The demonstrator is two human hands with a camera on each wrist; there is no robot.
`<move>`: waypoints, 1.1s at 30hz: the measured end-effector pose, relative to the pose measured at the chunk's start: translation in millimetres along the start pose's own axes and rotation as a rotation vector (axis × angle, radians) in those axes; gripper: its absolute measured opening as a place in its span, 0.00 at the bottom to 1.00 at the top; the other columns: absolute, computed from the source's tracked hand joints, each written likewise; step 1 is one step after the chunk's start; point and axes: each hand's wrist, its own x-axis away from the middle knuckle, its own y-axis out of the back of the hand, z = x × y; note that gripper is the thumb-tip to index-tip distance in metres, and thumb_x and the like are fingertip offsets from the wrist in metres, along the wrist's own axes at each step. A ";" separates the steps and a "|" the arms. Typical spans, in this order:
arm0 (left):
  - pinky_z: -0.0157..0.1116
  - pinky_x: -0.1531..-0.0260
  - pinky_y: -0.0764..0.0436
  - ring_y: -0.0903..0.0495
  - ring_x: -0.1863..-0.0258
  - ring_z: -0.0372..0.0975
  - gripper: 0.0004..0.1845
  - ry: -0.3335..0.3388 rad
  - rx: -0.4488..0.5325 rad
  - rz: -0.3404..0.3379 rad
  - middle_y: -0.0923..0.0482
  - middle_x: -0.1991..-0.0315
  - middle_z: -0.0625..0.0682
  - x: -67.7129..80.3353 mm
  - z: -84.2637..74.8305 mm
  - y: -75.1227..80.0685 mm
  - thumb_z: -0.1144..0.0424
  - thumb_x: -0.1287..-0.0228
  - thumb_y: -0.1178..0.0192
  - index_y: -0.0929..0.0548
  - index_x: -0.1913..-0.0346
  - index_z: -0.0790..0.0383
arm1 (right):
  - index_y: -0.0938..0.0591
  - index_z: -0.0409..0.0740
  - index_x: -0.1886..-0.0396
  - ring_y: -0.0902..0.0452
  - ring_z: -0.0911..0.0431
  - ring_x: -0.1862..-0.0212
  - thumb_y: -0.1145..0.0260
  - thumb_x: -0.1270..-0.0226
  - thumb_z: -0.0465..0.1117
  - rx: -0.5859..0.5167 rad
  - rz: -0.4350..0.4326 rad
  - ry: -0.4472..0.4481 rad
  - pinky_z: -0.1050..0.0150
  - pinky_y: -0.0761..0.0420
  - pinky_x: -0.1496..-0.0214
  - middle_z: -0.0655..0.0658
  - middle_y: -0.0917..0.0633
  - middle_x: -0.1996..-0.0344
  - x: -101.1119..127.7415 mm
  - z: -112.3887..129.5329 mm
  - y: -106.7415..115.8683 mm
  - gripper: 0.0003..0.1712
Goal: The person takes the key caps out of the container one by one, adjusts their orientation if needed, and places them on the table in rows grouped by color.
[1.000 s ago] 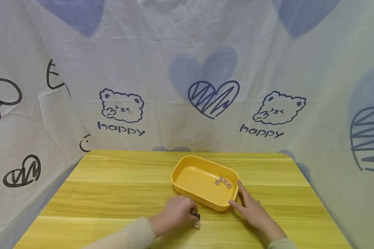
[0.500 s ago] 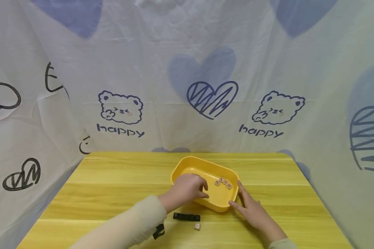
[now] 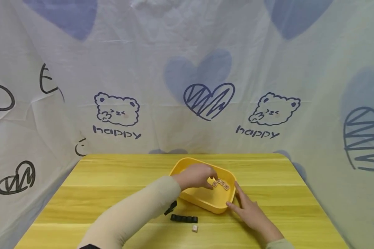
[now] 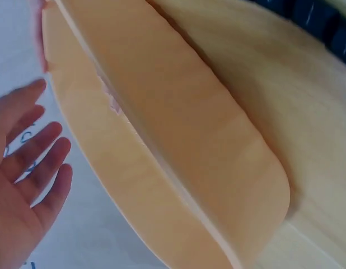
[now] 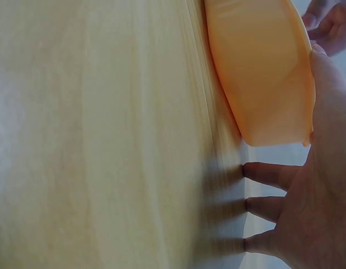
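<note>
From the head camera I see my left hand [image 3: 197, 175] reaching into the shallow yellow plastic tray [image 3: 205, 200] on the yellow wooden surface [image 3: 112, 180], fingers curled beside the small wooden tiles [image 3: 220, 183]; whether it pinches one I cannot tell. My right hand [image 3: 248, 211] lies spread against the tray's corner. A black strip of blocks [image 3: 184, 218] and a pale cube [image 3: 194, 228] lie just in front. The left wrist view shows relaxed fingers [image 4: 33, 168] beside the tray's wall [image 4: 173, 140]. The right wrist view shows straight fingers [image 5: 268, 174] on the surface, thumb against the tray [image 5: 257, 67].
</note>
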 end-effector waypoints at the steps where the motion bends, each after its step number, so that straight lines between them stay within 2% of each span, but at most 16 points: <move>1: 0.31 0.55 0.22 0.21 0.56 0.33 0.21 -0.016 0.000 0.019 0.17 0.52 0.44 -4.1 1.2 -2.1 0.52 0.43 0.29 0.15 0.47 0.53 | 0.61 0.54 0.20 0.51 0.34 0.28 0.47 0.30 0.67 0.003 -0.001 0.001 0.27 0.64 0.36 0.37 0.43 0.27 0.0 -0.6 0.2 0.51; 5: 0.32 0.47 0.25 0.23 0.47 0.35 0.25 -0.073 0.008 0.081 0.21 0.45 0.44 -18.4 6.6 -13.1 0.52 0.43 0.29 0.18 0.42 0.52 | 0.62 0.55 0.20 0.51 0.33 0.28 0.48 0.30 0.67 0.009 0.002 -0.003 0.27 0.65 0.36 0.37 0.43 0.27 0.0 -2.8 0.8 0.51; 9: 0.31 0.45 0.28 0.24 0.46 0.35 0.26 -0.098 0.025 0.133 0.22 0.44 0.45 -28.8 9.1 -23.2 0.52 0.43 0.28 0.19 0.41 0.51 | 0.62 0.55 0.20 0.52 0.33 0.28 0.48 0.30 0.67 0.007 0.010 -0.005 0.27 0.65 0.37 0.36 0.43 0.27 -0.4 -3.4 1.3 0.51; 16: 0.29 0.45 0.29 0.24 0.46 0.35 0.28 -0.079 0.055 0.187 0.23 0.44 0.46 -39.4 9.8 -36.0 0.53 0.44 0.27 0.20 0.39 0.52 | 0.62 0.55 0.20 0.51 0.33 0.28 0.48 0.30 0.67 0.015 0.004 0.004 0.27 0.64 0.37 0.36 0.43 0.27 -0.6 -3.5 1.1 0.51; 21: 0.30 0.43 0.30 0.26 0.44 0.37 0.31 -0.039 0.052 0.198 0.25 0.42 0.47 -40.2 9.8 -40.0 0.53 0.46 0.26 0.21 0.37 0.50 | 0.63 0.55 0.21 0.51 0.33 0.28 0.48 0.30 0.67 0.006 0.005 0.001 0.26 0.65 0.37 0.36 0.42 0.28 0.2 -2.7 1.1 0.51; 24: 0.29 0.44 0.30 0.25 0.45 0.37 0.30 -0.040 0.042 0.196 0.24 0.43 0.48 -40.8 10.1 -43.8 0.54 0.46 0.26 0.21 0.38 0.51 | 0.63 0.54 0.21 0.51 0.33 0.28 0.48 0.30 0.67 0.005 0.005 -0.002 0.26 0.65 0.37 0.35 0.41 0.28 0.4 -1.8 0.6 0.51; 33: 0.27 0.47 0.29 0.24 0.50 0.35 0.22 -0.105 0.010 0.194 0.22 0.48 0.47 -44.4 12.5 -59.5 0.58 0.43 0.28 0.17 0.44 0.55 | 0.62 0.53 0.20 0.50 0.32 0.29 0.48 0.29 0.66 0.002 -0.007 0.004 0.26 0.64 0.37 0.35 0.40 0.29 -0.5 0.4 -1.0 0.51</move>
